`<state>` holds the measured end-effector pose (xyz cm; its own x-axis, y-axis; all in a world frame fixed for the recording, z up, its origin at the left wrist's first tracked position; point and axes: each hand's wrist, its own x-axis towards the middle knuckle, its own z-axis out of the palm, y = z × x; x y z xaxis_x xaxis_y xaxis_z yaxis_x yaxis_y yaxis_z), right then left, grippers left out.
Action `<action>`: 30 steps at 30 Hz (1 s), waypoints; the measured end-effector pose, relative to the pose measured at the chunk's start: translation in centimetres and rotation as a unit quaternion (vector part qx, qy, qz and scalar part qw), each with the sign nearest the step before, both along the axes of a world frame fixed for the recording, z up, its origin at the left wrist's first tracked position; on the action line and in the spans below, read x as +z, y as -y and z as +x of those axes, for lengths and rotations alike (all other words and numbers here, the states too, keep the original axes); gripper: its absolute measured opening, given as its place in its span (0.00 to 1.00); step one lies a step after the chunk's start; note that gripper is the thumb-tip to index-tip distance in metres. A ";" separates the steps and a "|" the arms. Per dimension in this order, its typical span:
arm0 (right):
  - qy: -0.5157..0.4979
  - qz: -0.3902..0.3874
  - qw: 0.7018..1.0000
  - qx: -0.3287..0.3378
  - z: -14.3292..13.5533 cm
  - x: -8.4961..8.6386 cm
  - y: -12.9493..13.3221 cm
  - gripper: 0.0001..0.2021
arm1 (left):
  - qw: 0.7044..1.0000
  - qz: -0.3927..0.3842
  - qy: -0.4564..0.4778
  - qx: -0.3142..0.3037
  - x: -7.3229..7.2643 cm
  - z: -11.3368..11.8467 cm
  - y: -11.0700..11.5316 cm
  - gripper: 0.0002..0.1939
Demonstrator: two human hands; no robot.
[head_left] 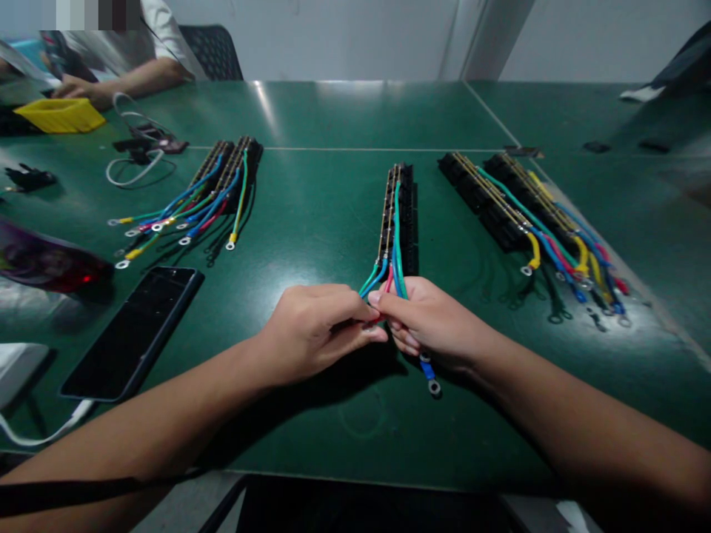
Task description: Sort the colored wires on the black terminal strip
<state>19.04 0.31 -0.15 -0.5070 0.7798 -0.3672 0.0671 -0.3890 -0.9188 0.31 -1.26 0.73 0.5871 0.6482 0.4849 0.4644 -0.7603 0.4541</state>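
Note:
In the middle of the head view lies a long black terminal strip [392,215] with brass rails. Green, blue and red wires [398,244] run from it toward me. My left hand [322,329] pinches a red wire between thumb and fingers, close to its end. Right beside it, my right hand [427,318] is closed around the bundle of wires, its thumb near the left fingertips. Below the right hand a blue-sleeved ring lug [427,370] sticks out. The wire ends inside the fingers are mostly hidden.
Black strips with lugged wires lie at the left [222,174] and right [489,192]. A phone [133,333], a white charger [22,370], a purple package [49,255] and a yellow bin [61,115] are to the left. Another person's arm [127,81] rests at the far left.

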 end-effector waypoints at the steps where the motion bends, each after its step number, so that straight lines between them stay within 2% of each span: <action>1: -0.015 -0.009 1.000 0.000 0.0 0.0 0.0 0.15 | 1.000 0.009 0.001 0.006 -0.2 0.0 0.1 0.05; 5: -0.023 -0.007 1.000 0.003 0.1 -0.1 0.0 0.16 | 0.999 0.028 -0.003 0.039 -0.5 0.0 0.3 0.06; 8: -0.002 0.012 1.000 0.007 0.0 -0.1 0.0 0.15 | 0.999 0.017 0.000 0.033 -0.4 0.0 0.2 0.05; 13: 0.049 0.052 0.997 0.001 -0.1 -0.3 0.0 0.13 | 1.000 -0.021 0.009 0.011 -0.2 0.1 -0.2 0.07; 19: 0.084 0.085 0.993 0.013 -0.1 -0.7 0.0 0.12 | 0.996 -0.088 0.017 0.011 0.1 0.2 -0.2 0.08; 26: 0.008 0.026 1.000 0.009 -0.1 -0.4 0.0 0.13 | 0.994 -0.105 0.037 0.022 0.3 0.1 -0.3 0.09; 30: -0.001 0.027 1.000 0.014 0.0 -0.3 0.0 0.13 | 0.993 -0.106 0.039 0.023 0.2 0.1 -0.3 0.09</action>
